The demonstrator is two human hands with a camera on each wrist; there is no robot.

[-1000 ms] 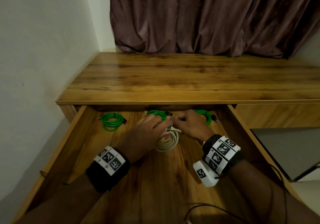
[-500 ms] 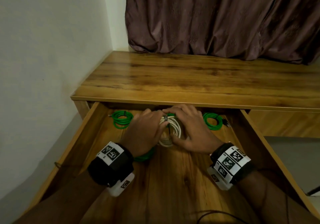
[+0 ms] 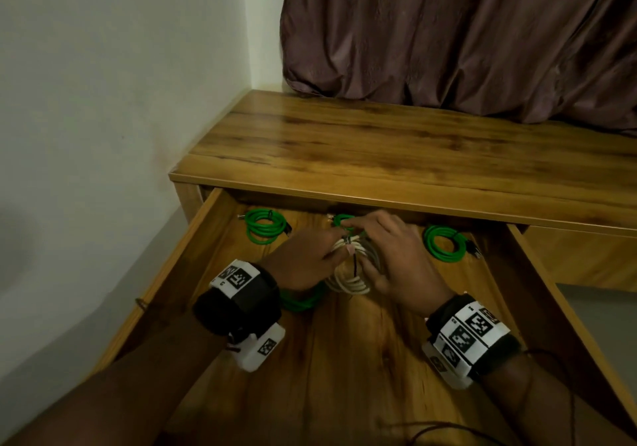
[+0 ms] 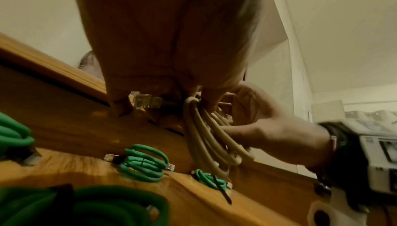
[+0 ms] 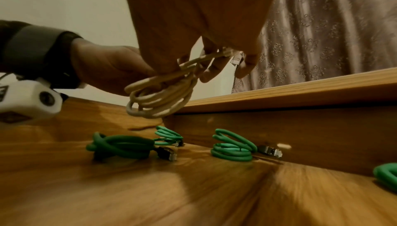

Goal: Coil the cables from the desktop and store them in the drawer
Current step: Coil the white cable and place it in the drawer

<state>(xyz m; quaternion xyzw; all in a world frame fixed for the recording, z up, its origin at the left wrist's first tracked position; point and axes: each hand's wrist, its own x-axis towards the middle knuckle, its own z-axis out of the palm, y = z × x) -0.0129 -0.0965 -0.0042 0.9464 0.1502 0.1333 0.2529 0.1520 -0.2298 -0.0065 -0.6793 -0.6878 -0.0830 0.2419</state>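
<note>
Both hands hold a coiled cream cable a little above the floor of the open wooden drawer. My left hand pinches the top of the coil, beside a clear plug. My right hand grips the same coil from the other side, its thumb along the loops. A thin black tie hangs from the bundle. Several coiled green cables lie in the drawer: back left, back right, behind the hands, under my left wrist.
The wooden desktop above the drawer is bare. A brown curtain hangs behind it and a white wall stands to the left. A shut drawer front sits to the right. Bare drawer floor lies near me.
The hands lifted the cream coil off the drawer floor and drew it back a little toward the desk edge; a green coil now shows under my left wrist. My head view shifted left.
</note>
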